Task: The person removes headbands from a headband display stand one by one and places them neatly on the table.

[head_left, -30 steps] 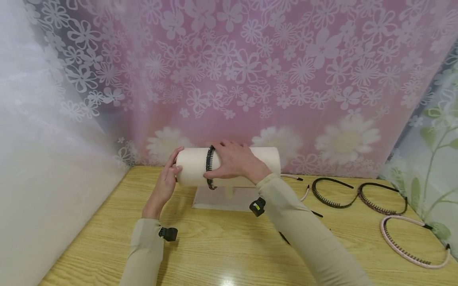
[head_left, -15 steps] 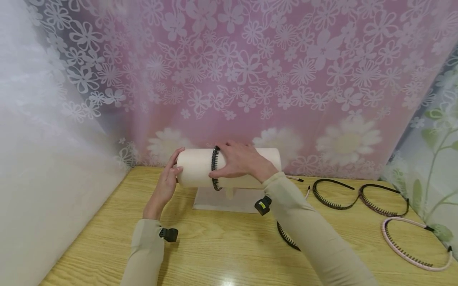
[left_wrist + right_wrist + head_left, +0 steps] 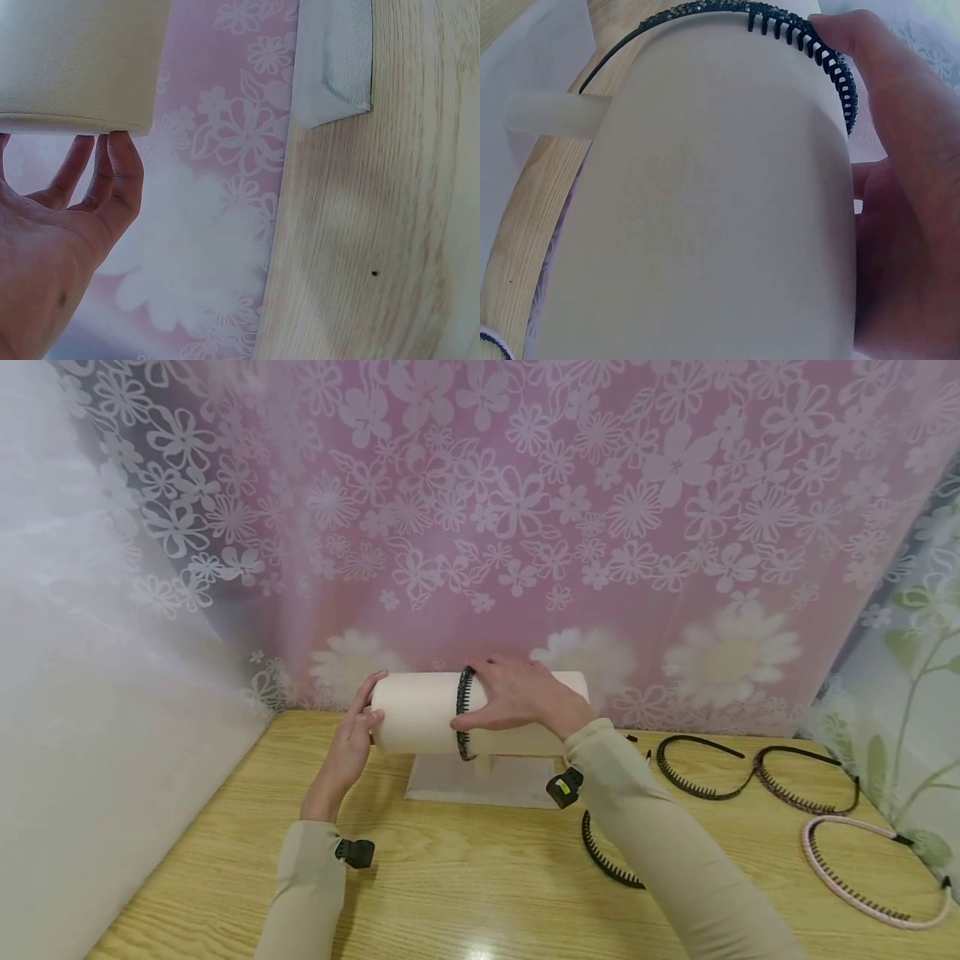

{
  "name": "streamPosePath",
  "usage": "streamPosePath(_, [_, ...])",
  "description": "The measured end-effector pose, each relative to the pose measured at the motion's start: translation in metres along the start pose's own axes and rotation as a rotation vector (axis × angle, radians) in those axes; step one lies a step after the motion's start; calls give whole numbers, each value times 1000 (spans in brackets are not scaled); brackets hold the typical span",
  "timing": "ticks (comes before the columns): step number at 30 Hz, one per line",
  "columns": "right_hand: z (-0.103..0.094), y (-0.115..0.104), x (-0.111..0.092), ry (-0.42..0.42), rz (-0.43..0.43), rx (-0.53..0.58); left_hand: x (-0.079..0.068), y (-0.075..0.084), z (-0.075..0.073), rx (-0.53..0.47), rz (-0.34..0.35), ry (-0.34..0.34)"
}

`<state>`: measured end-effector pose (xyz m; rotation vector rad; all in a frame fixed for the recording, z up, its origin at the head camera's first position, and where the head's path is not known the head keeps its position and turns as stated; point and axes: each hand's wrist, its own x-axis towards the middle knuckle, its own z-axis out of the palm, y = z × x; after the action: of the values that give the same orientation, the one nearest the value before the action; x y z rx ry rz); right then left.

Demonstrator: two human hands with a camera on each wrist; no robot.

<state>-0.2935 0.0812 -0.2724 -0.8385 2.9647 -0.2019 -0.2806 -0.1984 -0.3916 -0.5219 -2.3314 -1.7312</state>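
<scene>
A cream padded roll (image 3: 416, 714) lies sideways on a stand with a flat pale base (image 3: 450, 785). Around its middle sits a dark, glittery toothed headband (image 3: 463, 697), teeth facing right in the head view. My right hand (image 3: 521, 695) spans the top of the roll and holds the headband between thumb and fingers. In the right wrist view the thumb touches the headband's (image 3: 705, 7) edge; its far fingertips are hidden behind the roll. My left hand (image 3: 347, 752) grips the roll's left end. The left wrist view shows its fingers (image 3: 124, 165) bent against the end rim.
On the wooden table (image 3: 450, 893) to the right lie a black headband (image 3: 701, 791), a dark brownish one (image 3: 795, 800) and a pink one (image 3: 847, 902). Another black headband (image 3: 603, 864) is partly under the right forearm. A flowered curtain (image 3: 480, 527) hangs behind.
My right hand has slid the headband rightward along the roll, from nearer the left end to about the middle. The left hand has stayed at the roll's end.
</scene>
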Motion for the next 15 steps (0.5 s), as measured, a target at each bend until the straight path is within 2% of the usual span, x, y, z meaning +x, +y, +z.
streamPosePath(15, [-5,14,-9,-19,30,-12,0,1,1,2,7,1])
